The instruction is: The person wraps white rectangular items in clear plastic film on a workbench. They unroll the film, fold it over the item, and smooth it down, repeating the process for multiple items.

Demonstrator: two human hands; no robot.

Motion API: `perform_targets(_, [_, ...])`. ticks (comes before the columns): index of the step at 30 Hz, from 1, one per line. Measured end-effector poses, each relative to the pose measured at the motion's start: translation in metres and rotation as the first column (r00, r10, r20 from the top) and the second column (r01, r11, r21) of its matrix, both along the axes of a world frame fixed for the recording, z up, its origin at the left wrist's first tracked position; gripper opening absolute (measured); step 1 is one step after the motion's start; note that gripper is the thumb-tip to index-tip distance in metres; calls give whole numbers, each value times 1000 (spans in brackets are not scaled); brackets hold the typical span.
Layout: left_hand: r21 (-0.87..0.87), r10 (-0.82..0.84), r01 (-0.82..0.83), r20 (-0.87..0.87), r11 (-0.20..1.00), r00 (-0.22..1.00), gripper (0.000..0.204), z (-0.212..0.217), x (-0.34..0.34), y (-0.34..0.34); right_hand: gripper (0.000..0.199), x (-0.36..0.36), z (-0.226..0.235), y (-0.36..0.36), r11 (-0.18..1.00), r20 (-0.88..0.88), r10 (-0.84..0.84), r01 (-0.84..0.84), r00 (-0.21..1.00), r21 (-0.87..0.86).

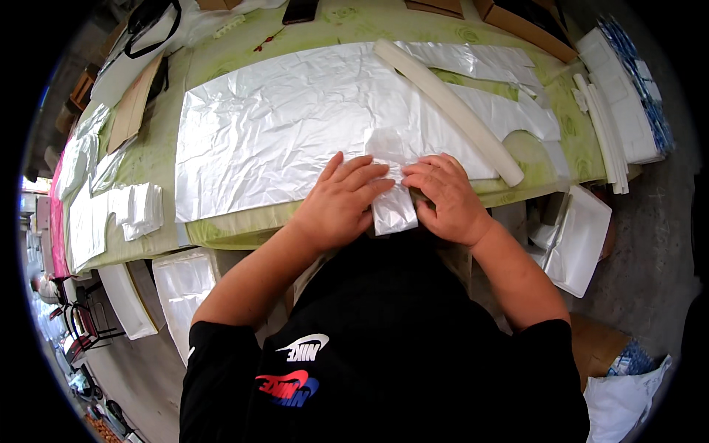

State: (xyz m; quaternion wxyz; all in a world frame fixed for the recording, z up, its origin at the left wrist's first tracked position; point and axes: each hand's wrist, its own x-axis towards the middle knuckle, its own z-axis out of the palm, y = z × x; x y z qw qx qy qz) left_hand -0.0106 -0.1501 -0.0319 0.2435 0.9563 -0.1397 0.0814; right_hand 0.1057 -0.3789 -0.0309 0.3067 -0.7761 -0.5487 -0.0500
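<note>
A narrow folded strip of white plastic bag [394, 210] lies at the table's front edge, its lower end reaching just past the edge. My left hand [341, 196] presses its fingers along the strip's left side, thumb tucked low. From the other side my right hand [448, 196] holds the strip with bent fingers, the thumb beside its lower end. Beneath both hands spreads a large flat sheet of shiny, wrinkled white plastic bags [273, 125]. A long cream-coloured tube [450, 111] rests slantwise across the sheet, right of my right hand.
A green patterned cloth [580, 140] covers the table. Small folded white pieces [140, 210] are piled at left, near a cardboard flap [136, 103]. A dark phone [300, 10] and a cardboard box [528, 26] sit at the back. White tubs [580, 240] stand below the table's edge.
</note>
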Motion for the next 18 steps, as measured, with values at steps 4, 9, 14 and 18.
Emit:
perform_targets(4, [-145,162,-150,70,978,984,27,-7,-1,-1,37,5,5,5,1000,-16,30,-30,999,-2])
perform_targets(9, [-192,285,-257,136,947,949,11,-11,8,-7,16,12,-8,23,982,-43,-187,186,981,-20])
perform_targets(14, [-110,378,-364,159,925,912,14,-11,17,-8,24,11,-12,41,940,110,-317,327,942,-91])
perform_targets(18, [-52,395,-392,144,919,907,15,-10,22,-7,22,9,-12,47,920,153,-342,364,927,-143])
